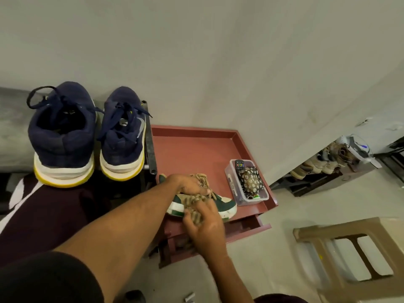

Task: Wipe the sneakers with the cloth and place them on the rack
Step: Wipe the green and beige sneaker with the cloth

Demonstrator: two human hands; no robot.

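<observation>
- A green-and-white sneaker (pixel 224 204) lies on its sole at the near edge of the reddish desk (pixel 192 149). Its toe points toward the desk's right edge.
- The left hand (pixel 189 185) comes down on the sneaker from above. Its fingers curl over the top around the lacing, gripping the shoe.
- The right hand (pixel 206 225) is at the sneaker's near side, just below the left hand. Its fingers are bent round a bunched beige cloth (pixel 194 212), which it presses against the shoe's side and white sole; this hand is somewhat blurred.
- Braided beige material also shows above the left hand's knuckles; whether it is lace or more cloth cannot be told.
- A clear plastic container (pixel 260 194) stands at the desk's right edge near the front right corner, just beside the sneaker's toe. It holds a remote control (pixel 239 166) and a floral pouch (pixel 251 180).
- A drawer (pixel 249 229) under the desk's near edge stands slightly open.
- A pair of navy sneakers (pixel 63 132) with yellow-edged soles sits side by side on a grey shelf (pixel 13 127) beyond the desk's left edge, heels toward the camera.
- A brown plastic stool (pixel 310 234) stands on the floor to the right, well apart from the desk.
- Far right, a low rack (pixel 306 184) against the wall carries several pale shoes.
</observation>
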